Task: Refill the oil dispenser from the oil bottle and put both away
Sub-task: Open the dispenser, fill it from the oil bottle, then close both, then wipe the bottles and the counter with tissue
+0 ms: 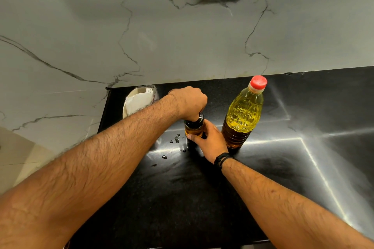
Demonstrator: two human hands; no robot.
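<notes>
The oil dispenser [194, 127] could tip or slip if the cap is twisted hard: droplets [175, 139] wet the bench [182, 198] just left of the right grip [208, 141], which is wrapped around its body. The left grip [189, 103] is fisted on the black cap [199, 118] from above, wrist bent down. The oil bottle [242, 115], capped, stands just right of the right grip

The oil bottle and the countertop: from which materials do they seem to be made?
The oil bottle looks like clear, thin plastic: yellow oil shows through its ribbed, embossed wall, and the red cap looks like plastic too. The countertop seems to be polished black stone, perhaps granite: finely speckled, with sharp light reflections.
</notes>
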